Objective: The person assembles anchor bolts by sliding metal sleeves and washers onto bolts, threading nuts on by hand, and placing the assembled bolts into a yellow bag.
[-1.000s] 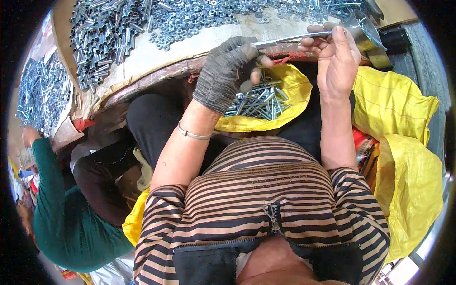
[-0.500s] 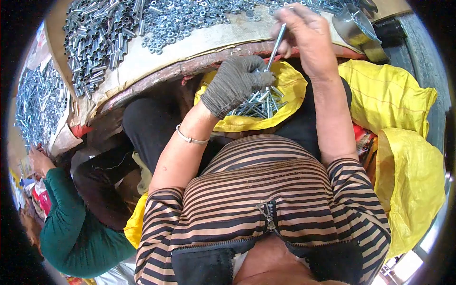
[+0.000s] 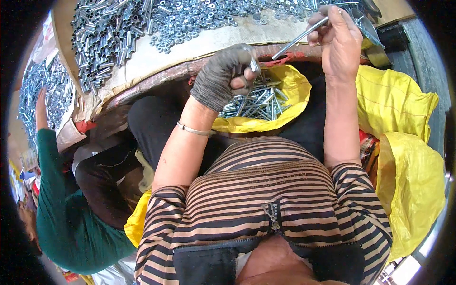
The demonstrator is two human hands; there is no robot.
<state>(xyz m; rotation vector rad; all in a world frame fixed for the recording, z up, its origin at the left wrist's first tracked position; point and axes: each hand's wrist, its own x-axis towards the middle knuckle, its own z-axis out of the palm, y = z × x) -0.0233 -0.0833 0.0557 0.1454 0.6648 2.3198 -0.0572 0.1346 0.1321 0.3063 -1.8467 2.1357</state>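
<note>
My left hand (image 3: pixel 218 78), in a grey fingerless glove, is closed around a short shiny metal sleeve (image 3: pixel 254 64); motion smears the fingertips a little. To the right and higher, my right hand (image 3: pixel 343 47) pinches a long thin metal rod (image 3: pixel 300 39), which slants down to the left toward the sleeve without touching it. Below both hands an open yellow woven sack (image 3: pixel 305 95) sits at my lap. Inside it lie many loose bolts or rods (image 3: pixel 266 102), some with sleeves on them. My left hand partly covers the sack's left side.
The bench ahead bears heaps of metal sleeves (image 3: pixel 107 42) and nuts and washers (image 3: pixel 190 23). A metal scoop or cup (image 3: pixel 366 28) stands at the far right. More yellow sacks (image 3: pixel 413 190) lie right. At left, a green-sleeved co-worker's arm (image 3: pixel 47 156) reaches to a bolt pile (image 3: pixel 28 99).
My right hand has moved right with the rod, drawing it away from my left hand. My left hand has turned and lifted slightly. The co-worker's arm has stretched forward.
</note>
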